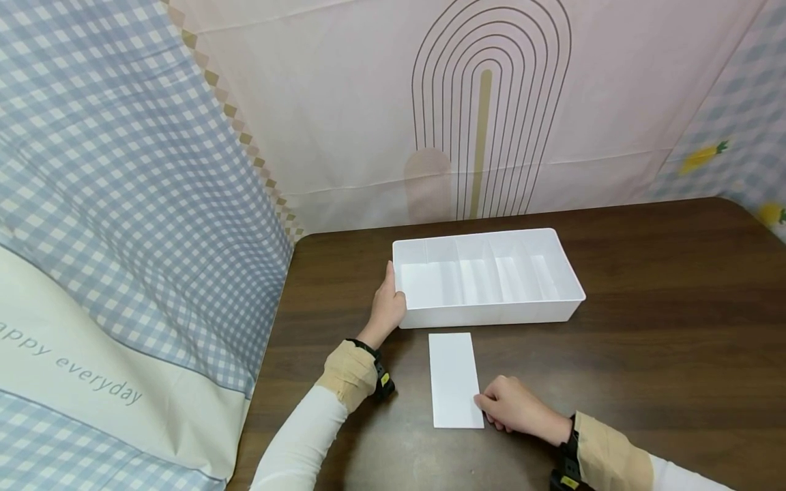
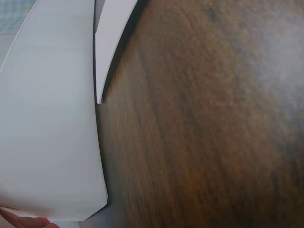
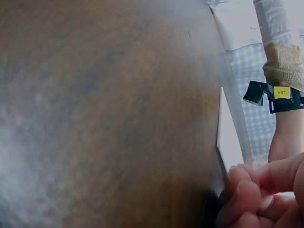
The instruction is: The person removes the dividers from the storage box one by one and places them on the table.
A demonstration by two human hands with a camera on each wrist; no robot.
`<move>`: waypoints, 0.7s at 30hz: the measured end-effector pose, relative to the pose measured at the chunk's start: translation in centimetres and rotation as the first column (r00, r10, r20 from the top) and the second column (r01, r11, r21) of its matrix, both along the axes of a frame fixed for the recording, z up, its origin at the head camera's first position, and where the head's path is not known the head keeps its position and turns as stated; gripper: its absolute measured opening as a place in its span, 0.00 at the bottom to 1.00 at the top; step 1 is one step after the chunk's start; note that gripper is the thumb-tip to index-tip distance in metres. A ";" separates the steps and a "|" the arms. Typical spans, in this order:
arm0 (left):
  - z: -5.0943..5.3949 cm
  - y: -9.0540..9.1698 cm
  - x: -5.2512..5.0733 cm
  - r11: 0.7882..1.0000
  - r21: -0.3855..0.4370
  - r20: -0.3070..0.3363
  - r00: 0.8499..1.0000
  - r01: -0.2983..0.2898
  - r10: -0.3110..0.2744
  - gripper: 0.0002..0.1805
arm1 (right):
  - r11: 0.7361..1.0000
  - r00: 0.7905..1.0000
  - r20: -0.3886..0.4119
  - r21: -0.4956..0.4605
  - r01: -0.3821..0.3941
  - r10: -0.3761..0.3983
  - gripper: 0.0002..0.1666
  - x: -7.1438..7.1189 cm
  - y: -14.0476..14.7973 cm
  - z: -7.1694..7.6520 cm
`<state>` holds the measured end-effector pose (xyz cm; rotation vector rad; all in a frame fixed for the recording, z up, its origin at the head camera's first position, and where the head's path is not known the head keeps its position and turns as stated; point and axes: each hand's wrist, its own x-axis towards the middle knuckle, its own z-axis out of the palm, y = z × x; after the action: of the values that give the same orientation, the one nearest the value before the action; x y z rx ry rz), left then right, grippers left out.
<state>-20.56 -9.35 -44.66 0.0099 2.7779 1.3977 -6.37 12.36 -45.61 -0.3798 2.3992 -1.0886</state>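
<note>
A long white divided box (image 1: pixel 491 312) stands on the brown table with several compartments across it. At its left end, my left hand (image 1: pixel 385 307) grips the end wall, index finger along the outside and thumb by the near corner. In front of the box is a flat white rectangular panel (image 1: pixel 456 382). My right hand (image 1: pixel 512 406) pinches the panel's near right edge between thumb and curled fingers. The right wrist view shows this panel (image 3: pixel 229 133) edge-on beside the fingertips. Only part of the left fingers (image 2: pixel 31 222) shows in the left wrist view, under the box's corner.
The dark wood table (image 1: pixel 675 327) extends to the right of the box and around the hands. Behind it hangs a pale cloth (image 1: pixel 331 123) with arch lines. A blue checked cloth (image 1: pixel 153 170) hangs along the left side.
</note>
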 end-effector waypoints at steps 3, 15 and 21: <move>0.0 0.0 0.0 1.000 -0.001 0.007 1.000 0.000 0.000 0.37 | 1.000 1.000 0.000 0.000 -0.001 0.001 0.24 0.0 0.0 0.0; 0.1 0.0 0.0 1.000 0.004 0.011 1.000 0.002 -0.002 0.37 | 1.000 1.000 -0.007 0.008 -0.013 0.013 0.24 0.0 0.1 -0.2; 0.1 0.0 0.1 1.000 0.006 0.006 1.000 0.000 0.000 0.37 | 1.000 1.000 -0.022 0.014 -0.013 0.014 0.24 0.0 0.1 -0.3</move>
<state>-20.48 -9.37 -44.58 0.0069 2.7690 1.4039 -6.34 12.50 -45.87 -0.4042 2.4186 -1.0661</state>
